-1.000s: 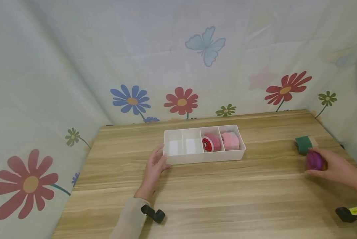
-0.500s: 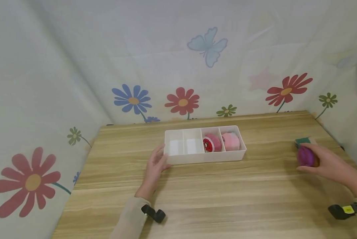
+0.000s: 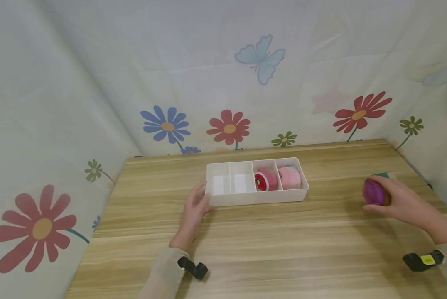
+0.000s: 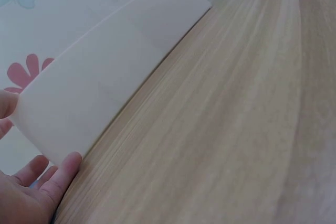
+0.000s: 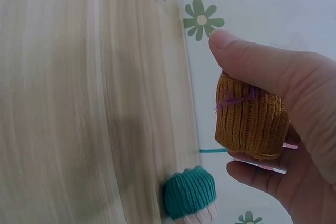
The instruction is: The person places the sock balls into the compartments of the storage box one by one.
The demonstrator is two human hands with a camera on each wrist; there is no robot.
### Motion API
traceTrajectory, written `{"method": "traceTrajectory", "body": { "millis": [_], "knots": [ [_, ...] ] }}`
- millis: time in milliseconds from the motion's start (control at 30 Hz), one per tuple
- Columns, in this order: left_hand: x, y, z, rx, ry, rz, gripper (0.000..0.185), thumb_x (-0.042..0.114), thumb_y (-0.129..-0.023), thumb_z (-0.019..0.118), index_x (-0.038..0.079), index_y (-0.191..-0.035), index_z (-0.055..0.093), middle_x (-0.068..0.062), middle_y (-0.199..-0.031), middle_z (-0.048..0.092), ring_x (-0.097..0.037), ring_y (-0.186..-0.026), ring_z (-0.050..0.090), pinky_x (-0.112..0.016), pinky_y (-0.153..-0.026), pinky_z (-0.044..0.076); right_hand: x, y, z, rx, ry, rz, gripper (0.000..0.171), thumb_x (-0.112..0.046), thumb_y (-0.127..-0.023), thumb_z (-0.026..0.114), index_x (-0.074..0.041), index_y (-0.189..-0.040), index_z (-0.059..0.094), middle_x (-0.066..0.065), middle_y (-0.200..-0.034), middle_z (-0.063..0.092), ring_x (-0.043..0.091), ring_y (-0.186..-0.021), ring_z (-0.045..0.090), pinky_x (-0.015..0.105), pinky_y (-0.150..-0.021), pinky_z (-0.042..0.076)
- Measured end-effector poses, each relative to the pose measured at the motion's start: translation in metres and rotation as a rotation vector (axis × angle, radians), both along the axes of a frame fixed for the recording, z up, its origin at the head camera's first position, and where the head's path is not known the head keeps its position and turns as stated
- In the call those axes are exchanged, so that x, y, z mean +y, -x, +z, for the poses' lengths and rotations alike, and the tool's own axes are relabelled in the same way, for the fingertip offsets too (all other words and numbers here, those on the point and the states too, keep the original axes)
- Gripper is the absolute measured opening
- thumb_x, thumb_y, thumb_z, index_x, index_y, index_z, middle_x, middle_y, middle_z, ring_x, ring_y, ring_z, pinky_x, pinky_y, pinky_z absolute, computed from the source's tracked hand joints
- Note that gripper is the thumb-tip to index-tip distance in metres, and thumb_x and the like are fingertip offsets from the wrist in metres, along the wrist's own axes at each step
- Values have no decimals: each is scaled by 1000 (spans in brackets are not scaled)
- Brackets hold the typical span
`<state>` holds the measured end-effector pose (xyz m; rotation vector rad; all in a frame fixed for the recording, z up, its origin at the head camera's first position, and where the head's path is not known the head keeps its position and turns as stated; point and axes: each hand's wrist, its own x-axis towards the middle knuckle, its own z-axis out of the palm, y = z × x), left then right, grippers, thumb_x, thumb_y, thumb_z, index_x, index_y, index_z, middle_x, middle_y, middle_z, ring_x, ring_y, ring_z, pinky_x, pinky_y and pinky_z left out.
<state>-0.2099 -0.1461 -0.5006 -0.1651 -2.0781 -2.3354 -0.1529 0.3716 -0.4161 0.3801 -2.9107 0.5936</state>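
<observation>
A purple rolled-up sock (image 3: 374,192) is held in my right hand (image 3: 401,202), between thumb and fingers, above the right side of the table. Its brown ribbed cuff (image 5: 251,119) faces the right wrist camera. Behind it, partly covered by the hand in the head view, a green rolled-up sock (image 5: 190,193) with a pale pink part lies on the table. My left hand (image 3: 195,204) holds the left end of a white four-part storage box (image 3: 259,198). Inside, a red-and-pink rolled-up sock (image 3: 266,180) and a light pink one (image 3: 290,177) fill the two right compartments.
The wooden table (image 3: 268,245) runs back to a pale curtain (image 3: 193,74) printed with flowers and a butterfly. The curtain also borders the table's left and right sides. The box's two left compartments hold nothing.
My right hand has moved left with the purple rolled-up sock, now covering more of the green one. My left hand stays at the box's left end.
</observation>
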Motion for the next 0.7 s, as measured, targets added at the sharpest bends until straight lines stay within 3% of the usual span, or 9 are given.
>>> {"method": "traceTrajectory", "body": {
  "millis": [333,433,567,700],
  "knots": [
    [-1,2,-3,-7,16,17,48,25,-93,57,16,-138,42,-15,-130,48,-29,-108,52,-51,-82,50,-14,7,4,38,30,41,84,-30,-67,84,4,-130,40,25,-110,49,43,-93,43,53,-57,51],
    [-1,2,-3,-7,13,18,48,24,-93,57,16,-138,42,-14,-130,48,-29,-108,52,-51,-82,50,-19,11,4,97,3,66,82,-28,-65,85,4,-128,43,26,-110,53,43,-93,47,55,-62,49],
    [-1,2,-3,-6,9,16,48,25,-94,57,16,-138,42,-15,-131,47,-30,-109,52,-51,-83,50,-25,16,3,140,-15,75,84,-29,-63,87,2,-128,44,28,-111,53,44,-95,51,60,-75,35],
    [0,3,-4,-11,-8,11,48,24,-94,57,17,-138,41,-15,-132,46,-31,-108,52,-51,-83,50,-30,18,4,107,11,73,84,-29,-66,85,2,-131,41,29,-116,49,46,-98,48,63,-76,41]
  ]
}}
